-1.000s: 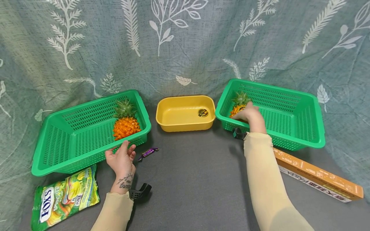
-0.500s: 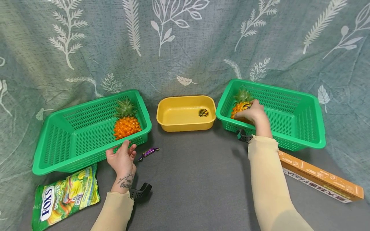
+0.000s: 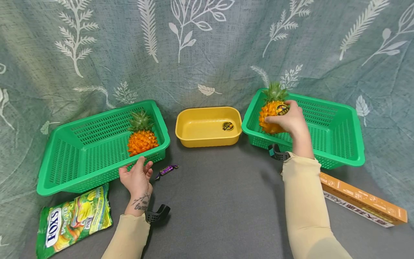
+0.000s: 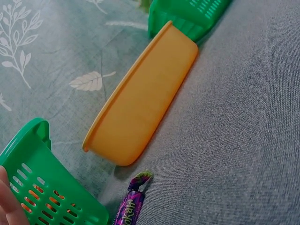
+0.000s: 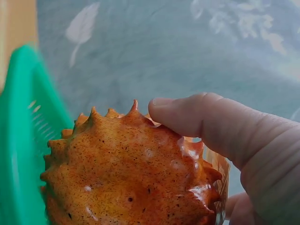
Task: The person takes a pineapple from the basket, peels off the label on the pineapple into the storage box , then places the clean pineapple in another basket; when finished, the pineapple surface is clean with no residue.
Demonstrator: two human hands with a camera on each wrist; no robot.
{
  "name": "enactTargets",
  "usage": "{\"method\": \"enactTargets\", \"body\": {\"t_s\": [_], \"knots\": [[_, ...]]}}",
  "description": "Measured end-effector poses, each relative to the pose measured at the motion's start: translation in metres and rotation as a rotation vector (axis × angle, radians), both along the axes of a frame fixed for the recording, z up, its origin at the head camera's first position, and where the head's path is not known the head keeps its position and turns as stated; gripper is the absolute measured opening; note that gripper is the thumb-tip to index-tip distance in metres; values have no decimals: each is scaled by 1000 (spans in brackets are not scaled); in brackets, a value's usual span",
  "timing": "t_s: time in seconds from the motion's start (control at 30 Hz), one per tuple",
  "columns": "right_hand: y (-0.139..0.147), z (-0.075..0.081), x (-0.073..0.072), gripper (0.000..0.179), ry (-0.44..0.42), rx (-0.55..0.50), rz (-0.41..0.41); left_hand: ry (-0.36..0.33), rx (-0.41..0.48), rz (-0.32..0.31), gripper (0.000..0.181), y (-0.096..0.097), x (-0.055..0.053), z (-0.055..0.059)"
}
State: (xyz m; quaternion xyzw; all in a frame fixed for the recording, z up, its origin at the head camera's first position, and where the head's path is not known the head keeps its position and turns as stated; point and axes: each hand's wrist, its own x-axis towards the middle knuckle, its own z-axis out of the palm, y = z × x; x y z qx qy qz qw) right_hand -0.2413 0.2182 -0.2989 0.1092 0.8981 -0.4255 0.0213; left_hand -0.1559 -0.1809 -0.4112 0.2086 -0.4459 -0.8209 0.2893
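Note:
My right hand (image 3: 292, 118) grips a small orange pineapple (image 3: 270, 114) by its side, thumb and fingers round the body. Its green crown stands above the rim of the right green basket (image 3: 343, 160). The right wrist view gives its spiky base (image 5: 126, 173) close up, with my thumb (image 5: 201, 117) along the edge. At the front rim of the left green basket (image 3: 61, 185), my left hand (image 3: 137, 176) holds on with curled fingers. Inside that basket lies another orange pineapple (image 3: 142, 142), partly visible through the slots in the left wrist view.
Between the baskets stands a yellow tub (image 3: 207, 140). A purple wrapped candy (image 3: 167, 170) lies beside my left hand. A green Fox's candy bag (image 3: 74, 219) is at front left, and a long orange pasta box (image 3: 365, 198) at front right. A patterned curtain (image 3: 207, 46) hangs behind.
My right hand has taken hold of the pineapple in the right basket and raised it, so its crown now rises past the rim. The left hand stays at its basket's rim.

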Motion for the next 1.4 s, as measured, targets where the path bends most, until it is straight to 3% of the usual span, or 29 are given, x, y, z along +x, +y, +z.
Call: {"method": "enactTargets", "body": {"t_s": [0.2, 0.43, 0.87, 1.2, 1.4], "knots": [[-10, 17, 20, 100, 96, -29, 60, 1, 6, -1, 37, 0, 1, 1], [-31, 24, 46, 96, 144, -100, 260, -13, 3, -4, 35, 0, 2, 1], [-70, -16, 67, 90, 216, -115, 704, -45, -8, -2, 34, 1, 2, 1], [-83, -41, 67, 86, 235, -23, 1048, -32, -4, -12, 39, 1, 2, 3], [-88, -54, 62, 87, 216, 66, 1173, -36, -15, -12, 35, 1, 1, 4]]}}
